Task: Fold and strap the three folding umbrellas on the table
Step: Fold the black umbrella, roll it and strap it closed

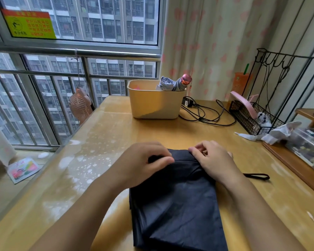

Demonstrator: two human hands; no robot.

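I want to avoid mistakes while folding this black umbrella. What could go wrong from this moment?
1. The black umbrella lies wide and loose below both hands. If the left hand and right hand gather only the far edge, the folds may bunch, and the strap might then not close round them.
2. The black wrist loop lies on the table beside the right forearm. It could be rolled into the fabric or snag.

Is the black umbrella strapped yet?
Not strapped: the black umbrella lies flat on the table, nothing wrapped around it; left hand and right hand pinch its far edge.
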